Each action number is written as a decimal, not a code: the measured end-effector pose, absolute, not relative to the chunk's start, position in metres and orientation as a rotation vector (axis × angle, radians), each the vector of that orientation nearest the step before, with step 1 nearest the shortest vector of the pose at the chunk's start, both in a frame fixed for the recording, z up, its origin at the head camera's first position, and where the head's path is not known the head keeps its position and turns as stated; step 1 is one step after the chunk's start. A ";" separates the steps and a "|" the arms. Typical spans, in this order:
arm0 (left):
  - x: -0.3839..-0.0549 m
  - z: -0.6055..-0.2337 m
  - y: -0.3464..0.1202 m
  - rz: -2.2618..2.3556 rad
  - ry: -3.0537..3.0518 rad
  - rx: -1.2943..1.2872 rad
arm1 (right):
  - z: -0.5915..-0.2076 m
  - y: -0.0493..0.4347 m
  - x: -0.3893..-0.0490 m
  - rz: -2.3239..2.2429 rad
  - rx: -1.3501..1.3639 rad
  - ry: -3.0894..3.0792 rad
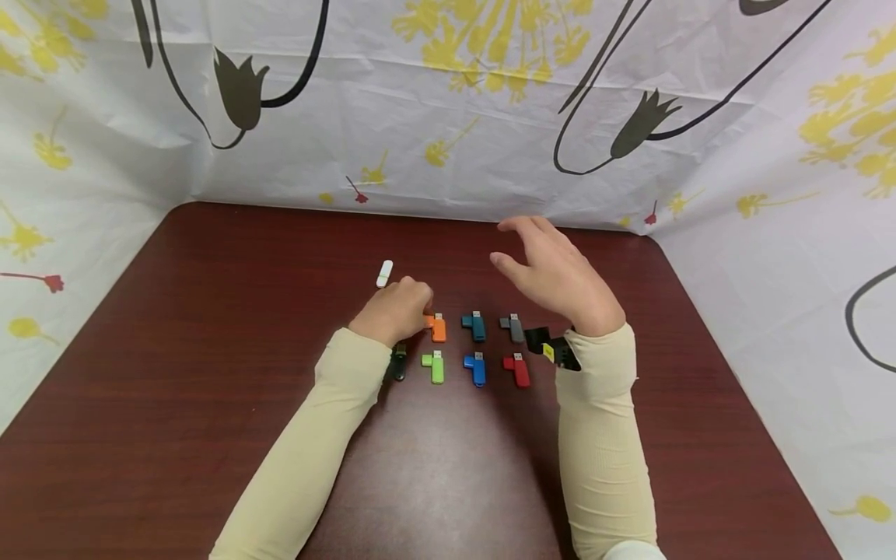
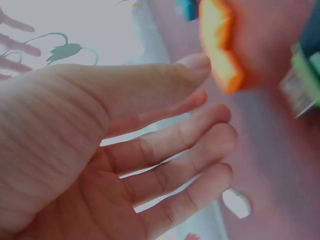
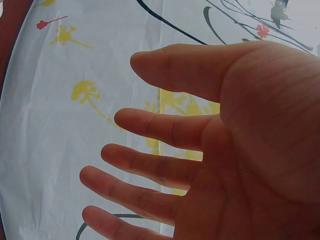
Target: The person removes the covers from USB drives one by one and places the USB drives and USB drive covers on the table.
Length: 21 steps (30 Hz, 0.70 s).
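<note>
My left hand [image 1: 397, 309] reaches over the back row of USB sticks, fingertips right at the orange USB stick [image 1: 439, 328]. In the left wrist view its thumb tip overlaps the edge of the orange stick [image 2: 220, 45], and its fingers are loosely bent. My right hand [image 1: 556, 272] is raised over the back right of the table, fingers spread and nothing in it. Nearest below it are the grey USB stick [image 1: 516, 330] and the teal USB stick [image 1: 478, 327]. A white USB stick [image 1: 384, 274] lies just beyond the left hand.
A front row on the dark red table [image 1: 210, 373] has a green USB stick [image 1: 437, 368], a blue one [image 1: 479, 369] and a red one [image 1: 520, 371]. A black stick [image 1: 400, 367] is partly hidden beside the left sleeve. Patterned white sheeting [image 1: 336, 117] stands around the table.
</note>
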<state>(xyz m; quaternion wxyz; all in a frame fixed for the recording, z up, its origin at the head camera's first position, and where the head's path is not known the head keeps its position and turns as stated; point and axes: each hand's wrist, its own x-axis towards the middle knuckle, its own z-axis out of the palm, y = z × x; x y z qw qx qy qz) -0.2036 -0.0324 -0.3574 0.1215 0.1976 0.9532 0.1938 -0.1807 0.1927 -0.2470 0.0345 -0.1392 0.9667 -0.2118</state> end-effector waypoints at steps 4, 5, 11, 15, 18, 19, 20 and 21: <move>-0.199 -0.339 -0.042 0.599 2.811 0.536 | -0.246 0.194 -0.181 -0.664 -0.423 2.964; -0.197 -0.333 -0.045 0.605 2.824 0.529 | -0.246 0.195 -0.181 -0.666 -0.421 2.962; -0.185 -0.303 -0.058 0.628 2.898 0.483 | -0.245 0.196 -0.182 -0.671 -0.406 2.959; -0.180 -0.289 -0.070 0.640 2.925 0.443 | -0.248 0.195 -0.183 -0.667 -0.419 2.955; -0.177 -0.282 -0.081 0.667 2.927 0.405 | -0.251 0.190 -0.184 -0.651 -0.431 2.945; -0.177 -0.279 -0.084 0.679 2.926 0.388 | -0.252 0.188 -0.185 -0.645 -0.434 2.942; -0.176 -0.278 -0.087 0.689 2.926 0.370 | -0.253 0.185 -0.185 -0.641 -0.441 2.938; -0.176 -0.276 -0.091 0.697 2.928 0.355 | -0.254 0.182 -0.186 -0.637 -0.444 2.932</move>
